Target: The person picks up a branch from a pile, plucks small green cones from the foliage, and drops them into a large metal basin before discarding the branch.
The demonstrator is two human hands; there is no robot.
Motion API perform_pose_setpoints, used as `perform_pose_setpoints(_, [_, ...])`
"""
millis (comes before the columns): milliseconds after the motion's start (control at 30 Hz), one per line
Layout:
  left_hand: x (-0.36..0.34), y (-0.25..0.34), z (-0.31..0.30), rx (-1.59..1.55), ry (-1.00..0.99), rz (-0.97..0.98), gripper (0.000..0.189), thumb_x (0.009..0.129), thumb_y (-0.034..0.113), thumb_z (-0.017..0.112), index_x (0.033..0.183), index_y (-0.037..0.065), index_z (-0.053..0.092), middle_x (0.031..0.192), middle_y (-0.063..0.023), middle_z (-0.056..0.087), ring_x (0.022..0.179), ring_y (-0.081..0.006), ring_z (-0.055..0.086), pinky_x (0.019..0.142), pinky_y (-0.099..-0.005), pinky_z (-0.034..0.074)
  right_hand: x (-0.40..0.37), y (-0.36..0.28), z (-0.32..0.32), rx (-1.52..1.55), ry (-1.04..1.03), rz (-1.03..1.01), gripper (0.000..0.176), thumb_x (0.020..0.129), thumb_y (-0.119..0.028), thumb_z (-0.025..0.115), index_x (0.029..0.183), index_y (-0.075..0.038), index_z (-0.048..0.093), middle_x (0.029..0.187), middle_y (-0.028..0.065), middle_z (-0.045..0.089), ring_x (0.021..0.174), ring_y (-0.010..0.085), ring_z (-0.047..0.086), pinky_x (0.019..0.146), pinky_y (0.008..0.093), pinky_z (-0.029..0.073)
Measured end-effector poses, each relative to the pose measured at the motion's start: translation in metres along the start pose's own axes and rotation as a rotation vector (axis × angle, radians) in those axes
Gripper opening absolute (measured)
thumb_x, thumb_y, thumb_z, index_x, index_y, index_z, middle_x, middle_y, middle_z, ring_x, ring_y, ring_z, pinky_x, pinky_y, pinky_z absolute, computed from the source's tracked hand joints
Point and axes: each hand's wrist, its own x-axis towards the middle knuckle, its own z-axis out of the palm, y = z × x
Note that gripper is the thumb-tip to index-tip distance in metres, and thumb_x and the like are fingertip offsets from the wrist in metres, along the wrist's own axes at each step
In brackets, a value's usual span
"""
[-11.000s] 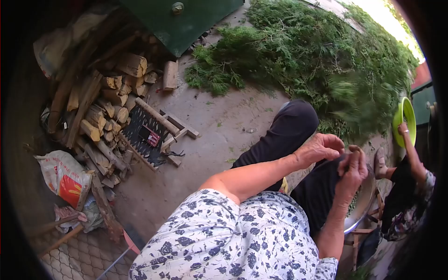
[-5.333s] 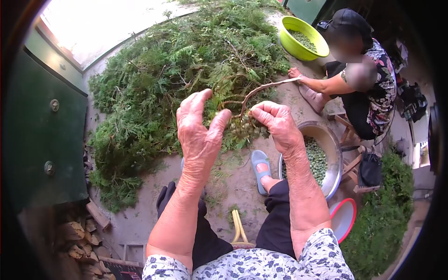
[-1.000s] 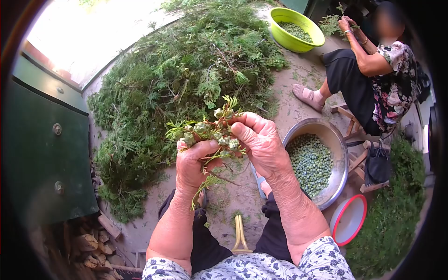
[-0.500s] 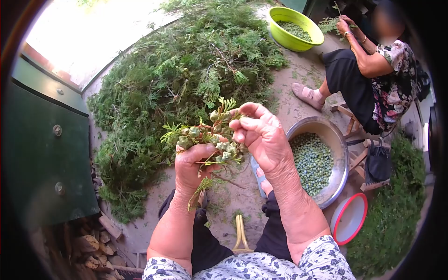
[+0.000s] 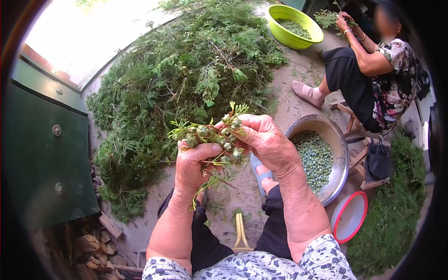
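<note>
An evergreen sprig point(image 5: 205, 138) with scale-like leaves and knobbly green cones point(image 5: 227, 146) is held up in front of me. My left hand point(image 5: 192, 164) is closed around its stems, thumb on top, with a leafy end hanging below the fist. On the right side of the same sprig, my right hand point(image 5: 268, 142) has thumb and forefinger closed on a green cone point(image 5: 234, 123) near the tip. Parts of the fingertips are hidden behind cones and leaves. Beneath my right forearm stands a metal basin point(image 5: 343, 158) holding many loose green cones.
A big heap of cut evergreen branches point(image 5: 154, 88) lies ahead. Beyond it is a lime-green basin point(image 5: 308, 43) with cones, where a seated person point(image 5: 373, 63) handles a sprig. A red-rimmed white basin point(image 5: 350, 219) leans at right, beside more greenery point(image 5: 392, 219). Firewood point(image 5: 91, 247) lies lower left.
My right hand has come down slightly and its fingers have moved from beside the sprig's upper end in among the cones. The left hand keeps its hold on the sprig.
</note>
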Motion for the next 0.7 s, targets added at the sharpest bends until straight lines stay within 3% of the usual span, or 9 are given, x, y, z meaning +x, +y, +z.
perform_pose_setpoints(33, [0.001,0.001,0.001,0.000,0.000,0.000,0.012,0.073,-0.002,0.056,0.082,-0.007,0.063,0.074,-0.0095,0.063,0.057,-0.0131,0.061,0.043,-0.0227,0.048,0.000,0.003,-0.002,0.024,-0.006,-0.002,0.022,0.089,-0.020,0.057,0.102,-0.003,0.062,0.078,-0.0046,0.058,0.061,0.0001,0.044,0.052,0.0153,0.036])
perform_pose_setpoints(67, [0.003,0.006,0.004,-0.196,0.079,-0.219,0.013,0.071,-0.004,0.057,0.083,-0.006,0.063,0.075,-0.0095,0.063,0.059,-0.0141,0.061,0.044,-0.0233,0.049,0.001,0.005,-0.003,0.049,-0.012,-0.004,0.021,0.089,-0.020,0.057,0.101,-0.003,0.062,0.078,-0.0045,0.058,0.061,0.0000,0.044,0.053,0.0155,0.037])
perform_pose_setpoints(133, [0.002,0.004,0.004,-0.393,0.157,-0.439,0.015,0.070,-0.006,0.057,0.084,-0.005,0.064,0.077,-0.0094,0.063,0.061,-0.0150,0.062,0.045,-0.0239,0.051,0.000,0.006,-0.002,0.050,0.007,0.013,0.020,0.088,-0.018,0.058,0.101,-0.003,0.061,0.078,-0.0043,0.058,0.061,0.0002,0.045,0.052,0.0156,0.036])
perform_pose_setpoints(200, [-0.002,-0.007,-0.002,0.257,0.010,0.114,0.022,0.066,-0.011,0.057,0.085,-0.002,0.065,0.082,-0.0093,0.063,0.067,-0.0170,0.064,0.048,-0.0250,0.054,0.001,0.007,0.000,0.052,0.028,0.030,0.019,0.088,-0.017,0.058,0.101,-0.003,0.061,0.079,-0.0040,0.059,0.061,0.0003,0.045,0.052,0.0157,0.036])
perform_pose_setpoints(333, [-0.003,-0.009,0.001,0.273,0.019,0.129,0.027,0.064,-0.014,0.058,0.085,0.001,0.066,0.086,-0.0097,0.063,0.070,-0.0187,0.064,0.050,-0.0257,0.055,0.004,0.013,0.005,0.185,0.148,0.034,0.015,0.086,-0.013,0.059,0.098,-0.004,0.060,0.078,-0.0024,0.059,0.061,0.0021,0.048,0.051,0.0171,0.039])
perform_pose_setpoints(400, [-0.004,-0.005,0.005,-0.059,0.106,-0.287,0.025,0.065,-0.013,0.058,0.085,0.000,0.065,0.083,-0.0093,0.063,0.069,-0.0178,0.064,0.051,-0.0254,0.055,0.007,0.020,-0.001,0.208,0.222,-0.004,0.014,0.086,-0.012,0.059,0.097,-0.003,0.060,0.077,-0.0012,0.059,0.061,0.0035,0.049,0.051,0.0179,0.041])
perform_pose_setpoints(500, [-0.005,-0.005,0.004,-0.058,0.158,-0.210,0.017,0.070,-0.009,0.060,0.085,-0.002,0.064,0.081,-0.0092,0.063,0.069,-0.0162,0.064,0.049,-0.0248,0.054,0.010,0.018,-0.024,0.422,0.295,-0.151,0.016,0.087,-0.009,0.056,0.099,0.001,0.054,0.081,0.0061,0.058,0.066,0.0117,0.057,0.052,0.0222,0.046])
perform_pose_setpoints(533, [0.000,0.000,-0.001,-0.464,0.179,-0.521,0.012,0.075,-0.002,0.060,0.086,-0.003,0.063,0.080,-0.0087,0.064,0.068,-0.0146,0.063,0.046,-0.0235,0.051,0.010,0.015,-0.024,0.488,0.272,-0.143,0.016,0.087,-0.009,0.055,0.100,0.000,0.053,0.083,0.0074,0.059,0.067,0.0135,0.058,0.051,0.0230,0.046])
perform_pose_setpoints(700, [0.010,0.005,0.008,-0.578,0.345,-0.540,0.012,0.076,0.001,0.059,0.087,0.000,0.063,0.080,-0.0075,0.065,0.066,-0.0133,0.062,0.044,-0.0226,0.048,0.006,0.011,-0.019,0.599,0.158,-0.069,0.022,0.088,-0.018,0.056,0.103,-0.002,0.053,0.090,0.0115,0.057,0.068,0.0171,0.054,0.050,0.0264,0.044])
